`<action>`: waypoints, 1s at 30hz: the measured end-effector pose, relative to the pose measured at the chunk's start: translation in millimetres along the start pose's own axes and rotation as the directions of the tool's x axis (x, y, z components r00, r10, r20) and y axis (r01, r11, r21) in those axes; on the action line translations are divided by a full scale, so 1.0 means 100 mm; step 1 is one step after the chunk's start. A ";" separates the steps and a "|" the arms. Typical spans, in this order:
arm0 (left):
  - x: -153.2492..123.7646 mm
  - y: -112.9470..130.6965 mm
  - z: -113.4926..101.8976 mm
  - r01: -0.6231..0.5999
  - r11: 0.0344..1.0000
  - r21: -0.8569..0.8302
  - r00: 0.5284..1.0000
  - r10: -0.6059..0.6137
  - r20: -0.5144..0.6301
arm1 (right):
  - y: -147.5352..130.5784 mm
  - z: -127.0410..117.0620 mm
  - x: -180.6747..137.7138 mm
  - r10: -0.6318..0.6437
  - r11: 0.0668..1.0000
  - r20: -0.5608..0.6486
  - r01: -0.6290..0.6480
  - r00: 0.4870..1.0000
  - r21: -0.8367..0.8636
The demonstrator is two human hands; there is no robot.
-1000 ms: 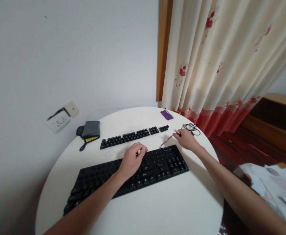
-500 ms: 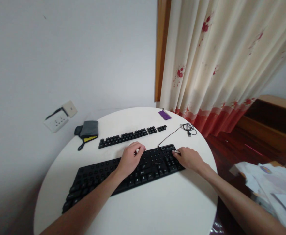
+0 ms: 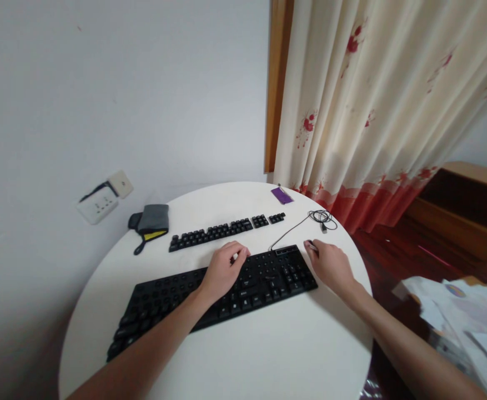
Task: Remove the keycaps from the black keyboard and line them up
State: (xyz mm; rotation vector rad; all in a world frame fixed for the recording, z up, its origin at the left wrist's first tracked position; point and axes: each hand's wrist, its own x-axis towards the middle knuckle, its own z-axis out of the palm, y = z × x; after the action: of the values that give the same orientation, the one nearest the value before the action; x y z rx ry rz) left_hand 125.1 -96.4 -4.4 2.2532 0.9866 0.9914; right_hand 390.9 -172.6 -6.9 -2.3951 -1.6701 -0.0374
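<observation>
Keyboard spans the table's middle; your left hand curls on its keys, grip unclear; your right hand pinches a small tool by its right end.

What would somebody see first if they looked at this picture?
The long black keyboard in the middle of the round white table, with the left hand resting on it and the right hand pinching a small object at its right end. Behind it lies a row of loose black keys, and a cream curtain with red flowers hangs on the right.
</observation>
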 end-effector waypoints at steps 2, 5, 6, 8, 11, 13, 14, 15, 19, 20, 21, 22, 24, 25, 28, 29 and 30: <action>0.00 0.00 0.00 0.001 1.000 0.000 1.000 -0.001 0.011 | 0.02 -0.05 0.20 -0.003 0.998 -0.051 0.006 0.999 0.064; 0.00 0.00 0.00 0.009 1.000 -0.001 1.000 -0.009 0.016 | -0.02 -0.07 0.60 -0.021 0.993 -0.036 0.025 0.999 0.113; 0.00 0.00 0.00 0.011 1.000 -0.001 1.000 -0.011 0.015 | -0.05 -0.05 0.73 -0.021 0.995 -0.011 0.022 1.000 0.100; 0.00 -0.01 0.00 0.014 1.000 0.002 1.000 -0.014 0.020 | -0.13 0.01 0.97 -0.018 0.998 0.072 0.014 0.997 0.059; -0.01 -0.02 0.00 0.009 1.000 0.004 0.999 -0.009 0.052 | -0.23 0.13 1.22 -0.020 0.999 0.153 0.015 0.988 0.033; -0.01 -0.02 0.01 -0.003 1.000 -0.001 0.997 0.003 0.075 | -0.27 0.20 1.32 -0.013 1.000 0.173 0.010 0.985 0.019; -0.01 -0.01 0.01 -0.010 1.000 -0.004 0.996 0.010 0.086 | -0.27 0.23 1.35 -0.004 1.000 0.176 0.003 0.984 0.009; -0.02 0.00 0.01 -0.015 1.000 -0.007 0.995 0.016 0.094 | -0.27 0.25 1.37 0.007 1.000 0.176 -0.006 0.984 -0.001; -0.02 0.01 0.02 -0.016 1.000 -0.014 0.994 0.017 0.108 | -0.26 0.28 1.40 0.042 0.999 0.161 -0.037 0.986 -0.033; -0.02 0.01 0.02 -0.015 1.000 -0.017 0.994 0.016 0.110 | -0.26 0.29 1.39 0.046 0.998 0.156 -0.040 0.987 -0.038; -0.02 0.00 0.03 -0.013 1.000 -0.020 0.994 0.016 0.111 | -0.25 0.29 1.38 0.048 0.998 0.152 -0.042 0.987 -0.043; -0.02 -0.01 0.03 -0.013 1.000 -0.025 0.993 0.016 0.115 | -0.25 0.29 1.38 0.051 0.998 0.149 -0.044 0.988 -0.047; -0.02 -0.02 0.03 -0.011 0.999 -0.034 0.992 0.015 0.123 | -0.25 0.29 1.36 0.055 0.997 0.142 -0.048 0.988 -0.053; -0.02 -0.02 0.04 -0.010 0.999 -0.037 0.992 0.015 0.127 | -0.25 0.29 1.36 0.057 0.997 0.139 -0.049 0.989 -0.055; -0.02 -0.02 0.04 -0.013 0.999 -0.033 0.991 0.017 0.136 | -0.24 0.29 1.35 0.059 0.997 0.131 -0.052 0.990 -0.056; -0.02 -0.02 0.04 -0.014 1.000 -0.028 0.990 0.018 0.140 | -0.23 0.29 1.35 0.058 0.997 0.129 -0.051 0.990 -0.055; -0.02 -0.01 0.04 -0.015 1.000 -0.024 0.990 0.019 0.142 | -0.23 0.29 1.35 0.056 0.997 0.127 -0.049 0.990 -0.053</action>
State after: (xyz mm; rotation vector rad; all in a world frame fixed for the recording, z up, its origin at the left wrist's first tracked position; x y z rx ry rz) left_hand 126.6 -97.6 -8.6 2.2821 0.8917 0.8310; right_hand 414.4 -34.9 -11.6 -2.5271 -1.6779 0.0864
